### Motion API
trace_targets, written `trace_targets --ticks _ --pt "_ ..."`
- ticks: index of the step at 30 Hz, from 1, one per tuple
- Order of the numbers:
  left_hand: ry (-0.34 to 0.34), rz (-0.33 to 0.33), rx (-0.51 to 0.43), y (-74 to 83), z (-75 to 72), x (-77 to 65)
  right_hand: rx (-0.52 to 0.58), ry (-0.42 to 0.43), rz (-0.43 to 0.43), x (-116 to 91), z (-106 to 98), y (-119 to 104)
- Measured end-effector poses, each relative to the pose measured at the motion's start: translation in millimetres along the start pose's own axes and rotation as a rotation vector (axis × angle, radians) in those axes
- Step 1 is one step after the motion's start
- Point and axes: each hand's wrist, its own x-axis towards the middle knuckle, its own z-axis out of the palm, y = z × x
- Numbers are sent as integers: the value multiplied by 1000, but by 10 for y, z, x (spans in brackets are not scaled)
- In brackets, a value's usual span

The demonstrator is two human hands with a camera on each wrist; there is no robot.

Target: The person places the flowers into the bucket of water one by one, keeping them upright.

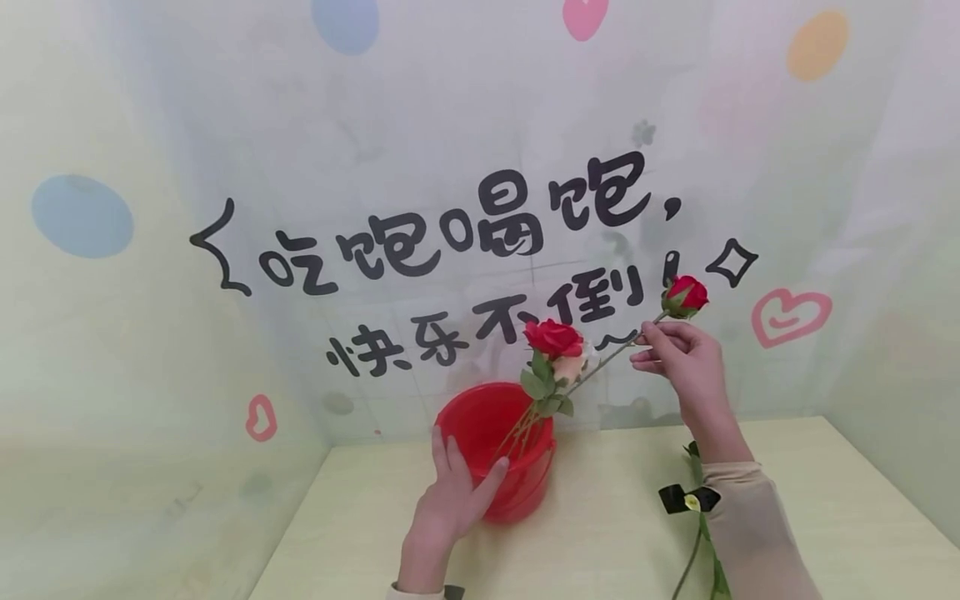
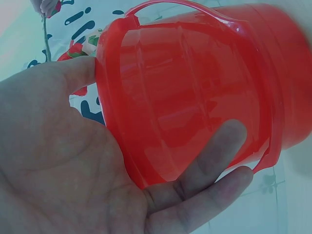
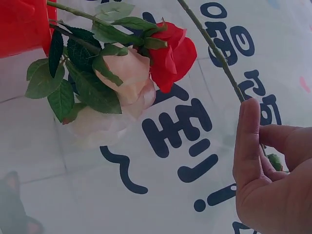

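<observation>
A red bucket (image 1: 517, 492) stands on the table, tilted toward me, its handle (image 2: 190, 5) seen in the left wrist view. Against its near left side rests my left hand (image 1: 448, 508), fingers spread and fairly straight, thumb at the rim. Between thumb and fingers, my right hand (image 1: 686, 362) pinches the stem of a red rose (image 1: 687, 297) just below the bloom. That stem slants down-left toward the flowers at the bucket. Another red rose (image 1: 553, 338) leans out of the bucket with a peach rose (image 3: 124, 73) and a whitish rose (image 3: 95, 126), their stems inside.
Under my right forearm on the table lies a leafy green stem (image 1: 697, 550), partly hidden by the sleeve. A black bow-shaped piece with a yellow centre (image 1: 692, 502) sits at that wrist. Behind the table (image 1: 352, 517) hangs a pale printed sheet (image 1: 450, 108) with dark lettering.
</observation>
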Motion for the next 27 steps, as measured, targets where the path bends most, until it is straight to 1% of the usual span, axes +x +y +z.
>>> trace_targets --ticks 3,7,9,18,22,27 --pt "-6 -1 0 -13 14 -4 5 23 -26 7 48 41" --pt "-12 -6 0 -29 27 1 -18 50 -77 12 125 89" --pt "-8 -1 0 -33 25 5 -40 51 -102 15 163 110" --pt "-6 5 -5 -23 19 7 -108 14 -195 5 348 209" --pt "-9 10 -2 -13 18 1 -114 4 -206 2 407 281" --pt "-4 10 -4 10 -6 -6 -157 -47 -208 -35 493 380"
